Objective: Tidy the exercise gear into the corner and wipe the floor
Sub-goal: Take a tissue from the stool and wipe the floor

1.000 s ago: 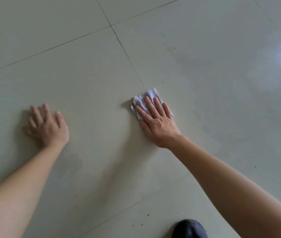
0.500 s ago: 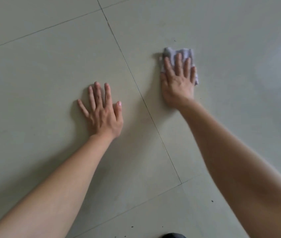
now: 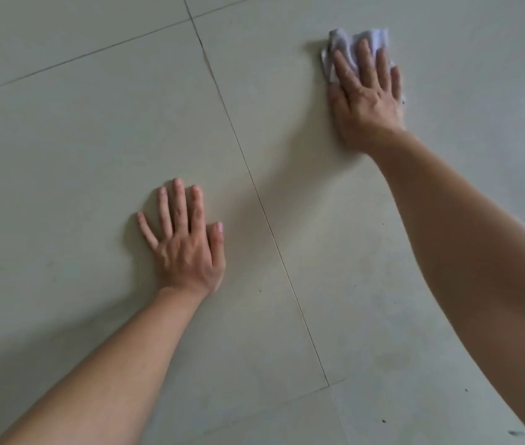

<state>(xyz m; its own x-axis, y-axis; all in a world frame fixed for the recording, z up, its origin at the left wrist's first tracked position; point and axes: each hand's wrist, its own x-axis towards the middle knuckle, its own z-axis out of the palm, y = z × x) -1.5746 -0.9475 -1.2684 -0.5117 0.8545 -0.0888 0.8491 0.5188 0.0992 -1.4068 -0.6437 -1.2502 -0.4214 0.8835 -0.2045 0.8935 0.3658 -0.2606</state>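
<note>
A small crumpled pale grey cloth lies on the light tiled floor at the upper right. My right hand presses flat on the cloth with straight fingers, covering most of it. Flat on the floor left of the long tile joint rests my left hand, fingers spread, holding nothing. No exercise gear is in view.
Tile joints run across the floor, one long line between my two hands. Small dark specks dot the tile at the lower right.
My right hand has slid the cloth farther away and to the right across the tile. My left hand stays flat on the floor, while the view has shifted.
</note>
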